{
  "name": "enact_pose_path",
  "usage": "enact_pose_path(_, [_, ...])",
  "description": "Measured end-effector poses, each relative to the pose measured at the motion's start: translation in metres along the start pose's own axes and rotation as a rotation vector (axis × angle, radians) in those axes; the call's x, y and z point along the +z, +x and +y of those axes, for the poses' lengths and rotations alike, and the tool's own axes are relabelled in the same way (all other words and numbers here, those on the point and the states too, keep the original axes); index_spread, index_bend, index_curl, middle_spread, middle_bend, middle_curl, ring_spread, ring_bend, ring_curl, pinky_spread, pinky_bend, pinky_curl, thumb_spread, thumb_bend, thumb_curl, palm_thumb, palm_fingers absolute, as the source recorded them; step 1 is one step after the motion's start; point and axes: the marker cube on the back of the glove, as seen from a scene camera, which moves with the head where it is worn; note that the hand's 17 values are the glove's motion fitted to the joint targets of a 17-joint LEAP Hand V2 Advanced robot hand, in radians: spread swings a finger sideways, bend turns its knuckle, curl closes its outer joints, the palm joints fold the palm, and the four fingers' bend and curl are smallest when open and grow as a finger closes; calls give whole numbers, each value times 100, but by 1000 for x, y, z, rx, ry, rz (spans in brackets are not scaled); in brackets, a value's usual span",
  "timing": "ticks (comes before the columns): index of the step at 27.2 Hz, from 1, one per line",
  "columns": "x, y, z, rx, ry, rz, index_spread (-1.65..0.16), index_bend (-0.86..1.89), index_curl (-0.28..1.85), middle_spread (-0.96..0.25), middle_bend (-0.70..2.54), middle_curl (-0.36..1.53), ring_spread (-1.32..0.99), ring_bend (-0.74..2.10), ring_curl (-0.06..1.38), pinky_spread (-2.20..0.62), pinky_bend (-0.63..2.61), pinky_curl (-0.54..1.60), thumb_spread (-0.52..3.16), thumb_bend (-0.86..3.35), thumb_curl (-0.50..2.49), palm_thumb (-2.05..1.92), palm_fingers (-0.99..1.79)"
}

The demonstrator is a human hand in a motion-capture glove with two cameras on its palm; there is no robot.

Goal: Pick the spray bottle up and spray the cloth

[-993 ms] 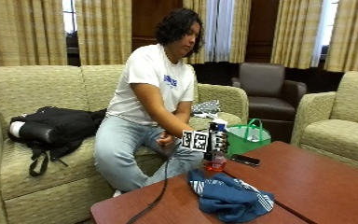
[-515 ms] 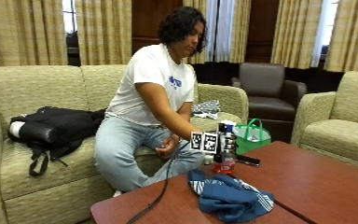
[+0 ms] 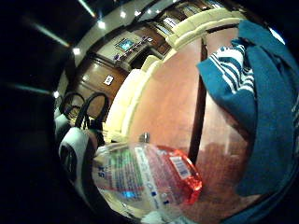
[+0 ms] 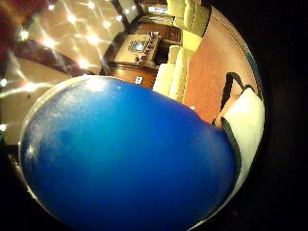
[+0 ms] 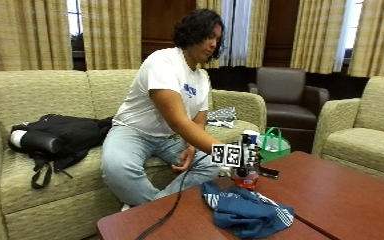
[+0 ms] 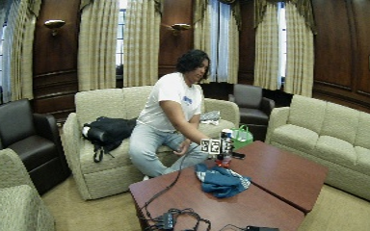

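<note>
Right hand (image 5: 240,159) now farther right, around spray bottle (image 5: 248,175) beside cloth (image 5: 245,212).

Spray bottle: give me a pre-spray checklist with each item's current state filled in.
1. Right hand at the spray bottle: ok; the bottle fills both palm views.
2. Fingers wrapped around the bottle: cannot tell; the hand is mostly hidden.
3. Bottle lifted off the table: cannot tell; its base sits at or just above the tabletop.
4. Cloth within range: ok; the blue cloth lies bunched on the table beside the bottle.
5. Nozzle aimed at the cloth: cannot tell; the nozzle's direction is not visible.
6. Finger on the trigger: cannot tell.
</note>
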Motion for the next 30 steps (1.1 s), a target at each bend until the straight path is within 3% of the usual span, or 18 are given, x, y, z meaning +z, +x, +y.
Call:
enact_pose_path(17, [-4, 1, 3, 95, -275, -17, -28, 32, 57, -22, 53, 49, -20, 56, 43, -20, 40, 38, 33, -3, 80, 89, 125])
enact_pose_path(23, [-22, 4, 14, 117, -395, 113, -33, 15, 50, -22, 51, 48, -20, 52, 41, -9, 23, 34, 58, -6, 74, 80, 95])
enact_pose_path(26, [-32, 8, 23, 126, -449, 208, -36, 8, 47, -21, 41, 45, -20, 50, 43, -3, 27, 37, 68, -7, 68, 73, 72])
enact_pose_path(30, [-47, 6, 34, 128, -480, 293, -39, 6, 41, -21, 32, 42, -20, 49, 41, 2, 30, 36, 77, -7, 62, 66, 62])
